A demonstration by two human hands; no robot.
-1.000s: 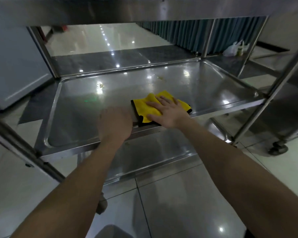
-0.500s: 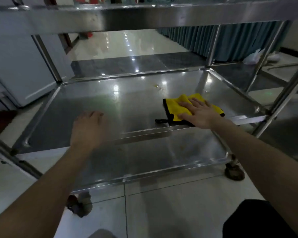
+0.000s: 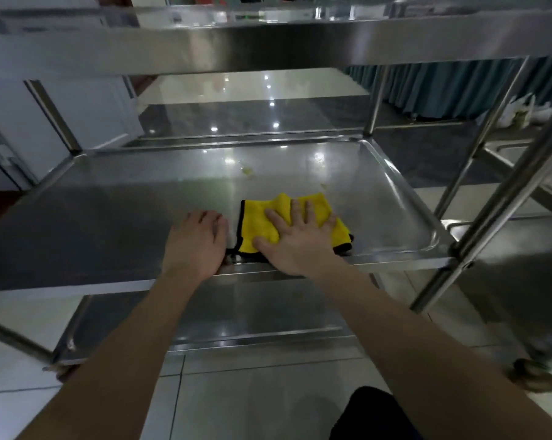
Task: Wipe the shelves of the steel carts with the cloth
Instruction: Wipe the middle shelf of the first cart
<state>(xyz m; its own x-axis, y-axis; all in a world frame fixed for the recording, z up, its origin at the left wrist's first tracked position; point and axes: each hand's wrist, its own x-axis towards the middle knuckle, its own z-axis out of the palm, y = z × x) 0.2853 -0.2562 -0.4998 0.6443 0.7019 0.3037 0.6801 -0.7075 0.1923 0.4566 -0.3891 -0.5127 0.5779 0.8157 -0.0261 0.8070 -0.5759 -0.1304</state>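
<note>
The left hand (image 3: 195,246) had closed in along the front edge of the middle shelf (image 3: 109,223) and rested there, fingers loose and holding nothing, just beside the yellow cloth (image 3: 257,225). The right hand (image 3: 297,242) pressed flat on the cloth, fingers spread. The wipe seemed mid-pass. Yellowish smears (image 3: 247,171) lay unwiped toward the far edge, with bare steel open rightward to the raised rim (image 3: 425,214).

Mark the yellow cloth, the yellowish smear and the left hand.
yellow cloth (image 3: 254,225): head view, bare left part.
yellowish smear (image 3: 248,170): head view, its middle.
left hand (image 3: 195,246): head view, its back.
</note>
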